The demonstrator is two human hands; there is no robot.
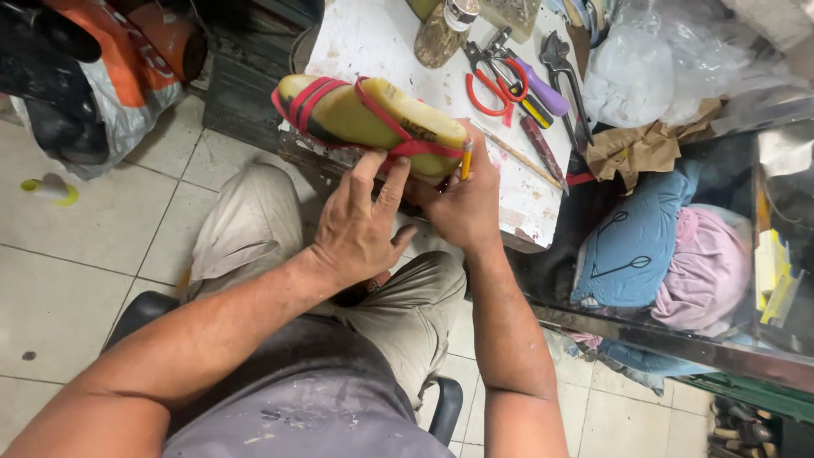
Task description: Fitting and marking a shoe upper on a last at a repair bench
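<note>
A yellow sandal (365,119) with red straps lies on its side at the near edge of a white worktable (373,42). My left hand (360,225) reaches up from below, its fingertips pressing on the sandal's red strap and sole edge. My right hand (462,203) grips the sandal's right end and also pinches a short yellow pencil (466,159) upright against the sole.
Red-handled scissors (492,85), pliers (564,72), a purple-handled tool (543,93) and a bottle (443,30) lie on the worktable. Crumpled brown paper (644,144) and plastic bags (661,59) sit to the right. Blue and pink cloth (670,254) fills a glass case. Tiled floor lies left.
</note>
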